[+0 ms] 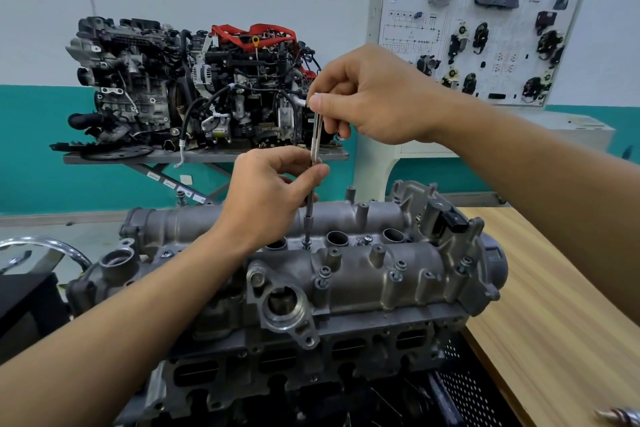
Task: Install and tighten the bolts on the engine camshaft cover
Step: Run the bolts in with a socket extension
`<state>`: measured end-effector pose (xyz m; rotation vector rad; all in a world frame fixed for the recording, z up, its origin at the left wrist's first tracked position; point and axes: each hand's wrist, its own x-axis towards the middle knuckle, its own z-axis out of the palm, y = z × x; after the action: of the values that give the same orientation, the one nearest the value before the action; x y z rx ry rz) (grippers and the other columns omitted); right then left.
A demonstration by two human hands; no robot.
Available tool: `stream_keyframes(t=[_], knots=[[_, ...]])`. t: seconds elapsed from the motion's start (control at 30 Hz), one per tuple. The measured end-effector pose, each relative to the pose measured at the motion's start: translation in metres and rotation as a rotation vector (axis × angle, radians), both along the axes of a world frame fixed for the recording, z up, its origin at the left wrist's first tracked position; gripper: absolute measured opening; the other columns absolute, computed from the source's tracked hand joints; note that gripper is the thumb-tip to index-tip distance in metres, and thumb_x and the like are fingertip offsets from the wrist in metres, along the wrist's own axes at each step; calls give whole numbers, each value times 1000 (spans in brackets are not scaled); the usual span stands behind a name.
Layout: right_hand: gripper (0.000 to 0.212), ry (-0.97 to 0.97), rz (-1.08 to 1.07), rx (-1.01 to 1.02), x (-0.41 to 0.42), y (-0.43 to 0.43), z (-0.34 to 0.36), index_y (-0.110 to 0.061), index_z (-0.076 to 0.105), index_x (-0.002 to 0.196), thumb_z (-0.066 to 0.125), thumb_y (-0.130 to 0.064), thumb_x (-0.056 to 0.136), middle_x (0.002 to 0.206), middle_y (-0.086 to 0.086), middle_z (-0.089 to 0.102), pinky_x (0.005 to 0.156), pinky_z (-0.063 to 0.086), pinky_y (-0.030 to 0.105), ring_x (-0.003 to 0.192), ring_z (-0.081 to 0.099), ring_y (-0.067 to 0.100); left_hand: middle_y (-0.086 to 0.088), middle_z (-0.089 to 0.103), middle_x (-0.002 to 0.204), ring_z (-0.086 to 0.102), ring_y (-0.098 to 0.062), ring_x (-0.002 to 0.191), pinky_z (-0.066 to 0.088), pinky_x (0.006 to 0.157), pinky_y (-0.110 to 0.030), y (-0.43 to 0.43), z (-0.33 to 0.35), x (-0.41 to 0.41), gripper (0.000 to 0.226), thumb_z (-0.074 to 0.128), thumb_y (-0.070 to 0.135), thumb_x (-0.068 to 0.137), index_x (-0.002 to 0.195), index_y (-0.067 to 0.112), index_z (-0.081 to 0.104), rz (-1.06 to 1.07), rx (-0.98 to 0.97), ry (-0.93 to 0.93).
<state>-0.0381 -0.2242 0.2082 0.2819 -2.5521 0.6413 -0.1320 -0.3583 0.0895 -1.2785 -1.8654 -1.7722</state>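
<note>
The cover lies across the middle of the view, bolted down onto an engine block. Above the cover's centre valley a long thin driver stands nearly upright, its tip set on 1 bolt between 2 of the round openings. The left hand pinches the driver's shaft between thumb and fingertips, a little above the cover. The right hand is higher up, fingers curled round the driver's top end with the thumb pressed against it.

The job looks about midway. Right of the driver in the same valley, a second bolt sits in its hole but looks raised. On the cover's near edge, 1 front bolt stands proud with its shank showing, while another edge bolt further right sits lower. Whether any is fully tight cannot be told. Most likely the bolts are in place and being spun down 1 at a time, with the final tightening still to do.

Behind the cover stands a complete engine on a stand, beside a display board. A wooden table lies right of the cover.
</note>
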Motion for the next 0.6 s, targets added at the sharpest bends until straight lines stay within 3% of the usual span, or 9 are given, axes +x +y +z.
stream_keyframes(t=[0.13, 0.3, 0.6], knots=[[16, 4, -13, 17, -4, 1, 1, -13, 69, 85, 61, -18, 97, 63, -1, 71, 50, 45, 13, 51, 63, 8, -7, 75, 77, 74, -23, 67, 61, 62, -28, 1, 0, 0, 1, 74, 13, 90, 91, 13, 75, -3, -10, 4], [19, 8, -37, 49, -8, 2, 3, -8, 70, 84, 62, -20, 96, 61, -1, 71, 54, 52, 19, 52, 64, 9, -2, 77, 83, 75, -15, 79, 61, 82, -39, -3, -2, -1, 12, 74, 15, 90, 102, 11, 74, 38, -82, 30], [16, 16, -37, 44, -8, 6, 2, -10, 70, 85, 64, -19, 96, 62, 1, 71, 54, 52, 18, 52, 64, 8, -4, 76, 78, 73, -20, 72, 61, 73, -45, -6, -3, 3, 18, 83, 19, 82, 92, 7, 75, 115, -112, 16]])
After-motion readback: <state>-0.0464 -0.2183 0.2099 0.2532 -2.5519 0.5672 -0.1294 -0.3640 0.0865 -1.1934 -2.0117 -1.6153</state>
